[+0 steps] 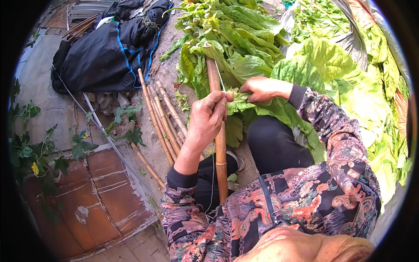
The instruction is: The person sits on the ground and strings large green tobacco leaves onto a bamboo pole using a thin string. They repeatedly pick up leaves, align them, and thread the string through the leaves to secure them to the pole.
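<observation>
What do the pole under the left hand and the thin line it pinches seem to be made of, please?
The pole looks like bamboo: tan, dry and matt, with ringed nodes along it. The thin line in the left hand looks like pale string or twine; it is too fine to tell the fibre.
</observation>
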Demonstrator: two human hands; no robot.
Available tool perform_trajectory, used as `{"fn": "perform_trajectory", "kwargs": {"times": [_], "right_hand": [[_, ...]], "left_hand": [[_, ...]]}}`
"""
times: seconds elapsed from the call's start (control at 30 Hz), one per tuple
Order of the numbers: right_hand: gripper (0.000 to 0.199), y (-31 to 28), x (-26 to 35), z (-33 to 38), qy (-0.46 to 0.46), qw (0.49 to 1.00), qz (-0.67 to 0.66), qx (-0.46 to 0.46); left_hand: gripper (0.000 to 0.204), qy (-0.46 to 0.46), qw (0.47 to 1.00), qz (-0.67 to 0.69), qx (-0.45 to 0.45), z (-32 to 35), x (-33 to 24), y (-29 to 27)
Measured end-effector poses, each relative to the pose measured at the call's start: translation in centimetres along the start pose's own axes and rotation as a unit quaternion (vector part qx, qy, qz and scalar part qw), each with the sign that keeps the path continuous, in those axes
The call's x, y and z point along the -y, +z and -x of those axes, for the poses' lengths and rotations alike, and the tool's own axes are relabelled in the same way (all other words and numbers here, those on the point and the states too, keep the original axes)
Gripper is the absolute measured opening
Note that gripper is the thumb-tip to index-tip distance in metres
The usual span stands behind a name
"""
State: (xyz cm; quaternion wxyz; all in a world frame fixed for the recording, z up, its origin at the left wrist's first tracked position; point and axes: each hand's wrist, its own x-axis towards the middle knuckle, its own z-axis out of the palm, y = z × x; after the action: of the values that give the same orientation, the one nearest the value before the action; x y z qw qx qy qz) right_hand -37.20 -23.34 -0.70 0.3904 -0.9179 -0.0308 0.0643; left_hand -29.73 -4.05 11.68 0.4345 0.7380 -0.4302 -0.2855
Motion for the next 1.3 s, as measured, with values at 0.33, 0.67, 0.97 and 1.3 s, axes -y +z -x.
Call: {"fn": "perform_trajectory", "kwargs": {"times": [0.33, 0.67, 0.97, 1.3], "right_hand": [[0.026, 3.3, -3.0, -8.5, -0.047, 0.916, -0.392, -0.075], [0.023, 5.4, -1.3, -9.6, -0.021, 0.867, -0.362, -0.341], [0.032, 4.8, -2.4, -3.7, -0.166, 0.85, -0.294, -0.405], [0.025, 2.4, -28.5, 19.0, 0.583, 0.731, 0.181, -0.305]], "left_hand": [[0.019, -0.126, 0.92, -0.356, 0.106, -4.0, 17.9, -8.3], [0.02, 0.077, 0.829, -0.547, 0.083, -12.0, -2.4, -2.2], [0.025, -0.004, 0.974, 0.043, -0.223, -8.7, 3.8, 6.3], [0.028, -0.025, 0.969, -0.028, -0.244, -8.0, 2.1, 6.7]]}}
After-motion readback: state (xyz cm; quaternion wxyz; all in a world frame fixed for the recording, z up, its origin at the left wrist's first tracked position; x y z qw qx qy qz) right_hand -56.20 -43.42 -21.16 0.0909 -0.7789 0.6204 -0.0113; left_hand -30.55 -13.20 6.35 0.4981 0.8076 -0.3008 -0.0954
